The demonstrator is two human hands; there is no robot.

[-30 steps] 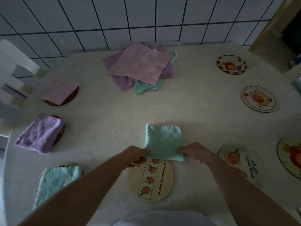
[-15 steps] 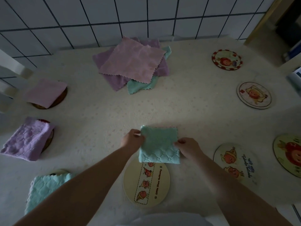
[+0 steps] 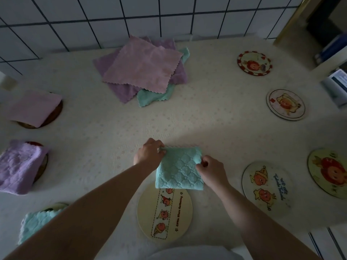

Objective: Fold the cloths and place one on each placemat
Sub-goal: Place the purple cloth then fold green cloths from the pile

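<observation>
Cloth in hand: teal cloth (image 3: 179,168), folded to a small square, pinched from both sides — left hand (image 3: 148,155) curled on its far left corner, right hand (image 3: 211,170) pinching its right edge.
Change: a second ago both hands held the near corners of the square; now they have slid up to the far half, and the cloth hangs a little lower toward the person, its near edge just overlapping the far rim of the strip placemat (image 3: 165,212).
Meaning: my guess is the folding is finished and this is the carry onto the mat — the cloth is not yet centred there, most of it is beyond the mat on the tablecloth (image 3: 216,124).
Mats to the left of the grip: three are already covered — pink folded cloth (image 3: 34,107) farthest, purple folded cloth (image 3: 20,166) in the middle, another teal folded cloth (image 3: 35,224) nearest, partly behind the left forearm.
Mats to the right of the grip: four bare ones — fish-figures placemat (image 3: 266,186) just beside the right wrist, edge placemat (image 3: 328,173) past it, and pale round placemat (image 3: 285,105) and red-rimmed placemat (image 3: 254,62) farther off.
Supply: pile of unfolded cloths (image 3: 144,70) well beyond the grip by the tiled wall — pink on top, purple and teal under it.
</observation>
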